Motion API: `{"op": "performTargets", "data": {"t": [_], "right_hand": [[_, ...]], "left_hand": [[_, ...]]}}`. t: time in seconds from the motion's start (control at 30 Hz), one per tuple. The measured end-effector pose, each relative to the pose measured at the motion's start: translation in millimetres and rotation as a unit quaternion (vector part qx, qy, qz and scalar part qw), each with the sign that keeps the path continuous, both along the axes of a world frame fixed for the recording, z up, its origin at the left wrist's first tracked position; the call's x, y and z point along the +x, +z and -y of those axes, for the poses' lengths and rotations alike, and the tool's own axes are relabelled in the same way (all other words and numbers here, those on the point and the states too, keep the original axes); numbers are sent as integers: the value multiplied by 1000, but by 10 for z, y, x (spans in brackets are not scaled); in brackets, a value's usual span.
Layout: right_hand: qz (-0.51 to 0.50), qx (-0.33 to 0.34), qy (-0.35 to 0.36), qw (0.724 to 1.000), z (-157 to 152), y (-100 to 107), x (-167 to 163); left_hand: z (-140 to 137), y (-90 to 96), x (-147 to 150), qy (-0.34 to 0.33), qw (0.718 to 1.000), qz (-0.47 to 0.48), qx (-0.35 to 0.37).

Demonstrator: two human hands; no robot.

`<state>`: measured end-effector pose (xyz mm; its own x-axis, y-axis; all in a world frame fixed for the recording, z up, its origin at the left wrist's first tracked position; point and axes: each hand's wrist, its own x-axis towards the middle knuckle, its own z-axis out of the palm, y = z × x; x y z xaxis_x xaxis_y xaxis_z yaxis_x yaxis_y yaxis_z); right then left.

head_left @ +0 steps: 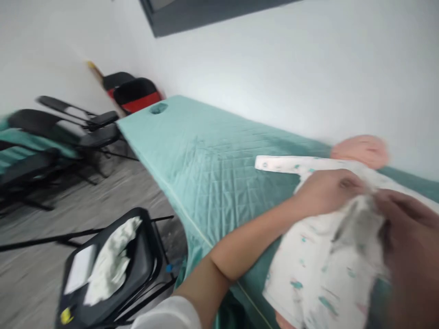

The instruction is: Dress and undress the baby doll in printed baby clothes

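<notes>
A baby doll (363, 150) lies on its back on a teal quilted cover (206, 173), its head toward the wall. It wears a white baby shirt (305, 269) with small green and pink prints, one sleeve stretched out to the left. My left hand (329, 192) is closed on the front of the shirt at chest height. Close beside it, my right hand (408, 224), blurred, pinches the shirt's front edge, which is lifted and folded. My fingers hide any fastening there. Part of the doll's leg shows below the hem.
The covered table runs along a white wall (274, 68), with a hole (158, 108) at its far end. Left of it, a black folding chair (144, 246) holds a crumpled white printed cloth (113, 260) and a white flat item (80, 268). More folding chairs (37, 123) stand farther back.
</notes>
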<state>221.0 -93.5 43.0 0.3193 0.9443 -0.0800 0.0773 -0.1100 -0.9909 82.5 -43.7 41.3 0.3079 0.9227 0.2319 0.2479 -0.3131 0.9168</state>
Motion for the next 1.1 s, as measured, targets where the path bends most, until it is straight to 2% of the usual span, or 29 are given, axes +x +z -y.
{"op": "performTargets", "data": {"t": [0.07,0.13,0.23,0.33,0.47,0.67,0.97,1.1], "right_hand": [[-48,32,-48,997,-36,51,-18],[-97,52,-36,993,-77,39,-23],[-116,67,-13,991,-111,-22,-6],[-91,89,4,992,-107,-56,11],[-42,108,30,993,-111,-74,33],[0,94,76,993,-134,-120,76],[17,103,76,992,-86,-60,32],[50,98,66,992,-58,-28,-2]], "left_hand": [[12,27,-18,-7,997,77,-25],[-6,40,-52,-19,995,87,-34],[-63,40,-113,-81,991,83,-72],[-96,49,-156,-97,986,88,-103],[-82,74,-149,-78,985,103,-118],[-80,57,-97,-40,981,131,-140],[-109,42,-86,-30,975,145,-164],[-106,59,-114,-46,972,152,-173]]}}
